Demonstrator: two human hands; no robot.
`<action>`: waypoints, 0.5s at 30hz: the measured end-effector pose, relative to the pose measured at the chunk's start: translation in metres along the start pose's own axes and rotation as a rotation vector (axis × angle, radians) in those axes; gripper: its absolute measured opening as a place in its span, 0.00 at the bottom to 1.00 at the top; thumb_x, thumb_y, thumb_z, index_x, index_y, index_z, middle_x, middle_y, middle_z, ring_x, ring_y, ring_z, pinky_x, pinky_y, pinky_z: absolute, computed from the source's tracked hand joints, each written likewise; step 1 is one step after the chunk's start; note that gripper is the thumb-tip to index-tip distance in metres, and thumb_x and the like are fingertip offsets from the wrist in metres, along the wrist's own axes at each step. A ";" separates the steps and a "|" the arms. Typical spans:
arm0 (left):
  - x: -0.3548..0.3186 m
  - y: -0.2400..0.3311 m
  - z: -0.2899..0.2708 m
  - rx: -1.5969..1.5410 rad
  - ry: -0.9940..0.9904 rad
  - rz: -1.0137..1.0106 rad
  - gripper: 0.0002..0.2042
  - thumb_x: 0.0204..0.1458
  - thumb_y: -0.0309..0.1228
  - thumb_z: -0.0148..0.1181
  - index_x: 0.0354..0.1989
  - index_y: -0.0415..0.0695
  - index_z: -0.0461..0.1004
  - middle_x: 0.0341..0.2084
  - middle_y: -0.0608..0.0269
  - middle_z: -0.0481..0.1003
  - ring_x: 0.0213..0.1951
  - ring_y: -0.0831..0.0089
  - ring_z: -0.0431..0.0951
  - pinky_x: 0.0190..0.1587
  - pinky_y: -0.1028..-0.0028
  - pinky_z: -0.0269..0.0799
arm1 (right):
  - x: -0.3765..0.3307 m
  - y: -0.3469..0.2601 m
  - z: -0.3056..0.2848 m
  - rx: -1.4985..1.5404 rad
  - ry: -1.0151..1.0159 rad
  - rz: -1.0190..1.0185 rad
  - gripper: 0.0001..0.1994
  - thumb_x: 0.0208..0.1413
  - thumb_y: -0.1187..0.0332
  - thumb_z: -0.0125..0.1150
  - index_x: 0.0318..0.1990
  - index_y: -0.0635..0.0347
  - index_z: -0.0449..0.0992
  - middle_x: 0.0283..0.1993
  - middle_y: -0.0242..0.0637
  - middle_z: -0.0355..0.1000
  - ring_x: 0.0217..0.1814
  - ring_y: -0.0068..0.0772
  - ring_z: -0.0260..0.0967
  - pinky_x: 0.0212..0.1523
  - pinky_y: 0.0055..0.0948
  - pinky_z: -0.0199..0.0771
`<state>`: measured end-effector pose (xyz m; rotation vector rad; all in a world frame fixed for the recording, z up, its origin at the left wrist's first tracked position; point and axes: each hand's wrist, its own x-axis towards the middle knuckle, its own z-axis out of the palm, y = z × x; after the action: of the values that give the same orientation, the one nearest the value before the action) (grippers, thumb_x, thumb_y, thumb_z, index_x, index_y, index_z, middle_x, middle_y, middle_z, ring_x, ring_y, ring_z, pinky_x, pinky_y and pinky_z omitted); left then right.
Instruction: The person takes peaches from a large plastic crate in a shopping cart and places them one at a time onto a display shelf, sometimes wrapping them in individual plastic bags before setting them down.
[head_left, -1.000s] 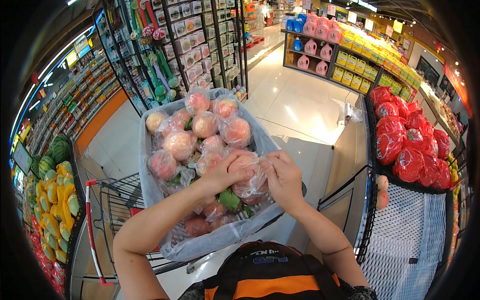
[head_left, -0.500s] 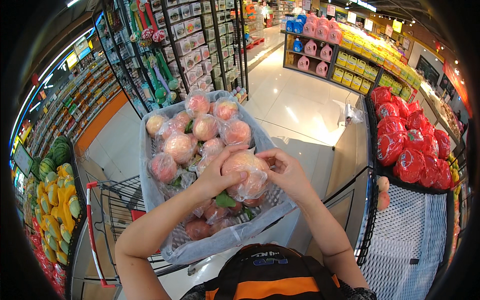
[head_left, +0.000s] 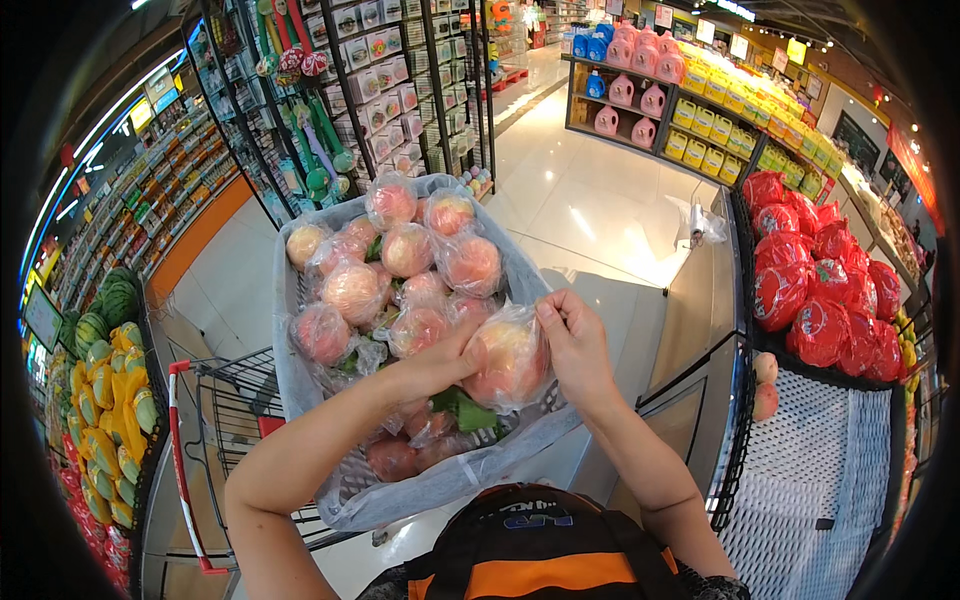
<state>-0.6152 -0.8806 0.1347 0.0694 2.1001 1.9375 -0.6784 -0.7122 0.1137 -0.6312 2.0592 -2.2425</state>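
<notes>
A large peach (head_left: 511, 358) in clear plastic wrap is held over the right part of a lined crate (head_left: 300, 385). My left hand (head_left: 438, 362) is closed round the peach's left side, its fingers partly hidden behind the fruit. At the peach's upper right, my right hand (head_left: 572, 338) pinches the plastic film between thumb and fingers. Several other wrapped peaches (head_left: 352, 291) fill the crate. Green leaves (head_left: 463, 408) stick out below the held peach, and darker fruit (head_left: 392, 460) lies at the crate's near end.
The crate rests on a wire shopping cart (head_left: 235, 405) with a red handle. A display stand (head_left: 800, 470) with white mesh lining, two loose peaches (head_left: 765, 385) and red bags (head_left: 800, 280) stands right. Watermelons (head_left: 90, 330) and yellow-netted melons (head_left: 105, 420) are left.
The held peach has moved slightly right and been turned. My right hand has shifted from the peach's side to pinch the film at its upper right.
</notes>
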 end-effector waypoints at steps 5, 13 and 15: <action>-0.006 0.005 0.001 0.041 -0.082 -0.103 0.40 0.41 0.38 0.65 0.60 0.42 0.49 0.50 0.53 0.62 0.52 0.68 0.63 0.53 0.73 0.59 | -0.007 -0.009 0.008 -0.104 -0.061 -0.121 0.05 0.55 0.71 0.51 0.31 0.64 0.67 0.21 0.32 0.63 0.23 0.18 0.59 0.26 0.21 0.62; -0.013 0.013 0.003 0.177 0.148 0.105 0.38 0.31 0.38 0.70 0.53 0.40 0.57 0.43 0.54 0.68 0.45 0.69 0.69 0.49 0.72 0.64 | 0.011 -0.038 -0.007 -0.334 -0.427 -0.221 0.12 0.41 0.68 0.65 0.30 0.62 0.68 0.20 0.36 0.63 0.21 0.29 0.60 0.25 0.25 0.63; -0.013 0.012 0.003 0.202 0.177 0.121 0.38 0.30 0.38 0.69 0.52 0.39 0.58 0.41 0.53 0.68 0.44 0.68 0.70 0.47 0.72 0.65 | 0.016 -0.037 -0.008 -0.384 -0.478 -0.296 0.15 0.37 0.68 0.67 0.29 0.63 0.67 0.20 0.38 0.63 0.21 0.29 0.60 0.25 0.26 0.63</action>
<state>-0.6040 -0.8798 0.1490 0.0703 2.4561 1.8511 -0.6865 -0.7043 0.1532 -1.4187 2.2438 -1.5743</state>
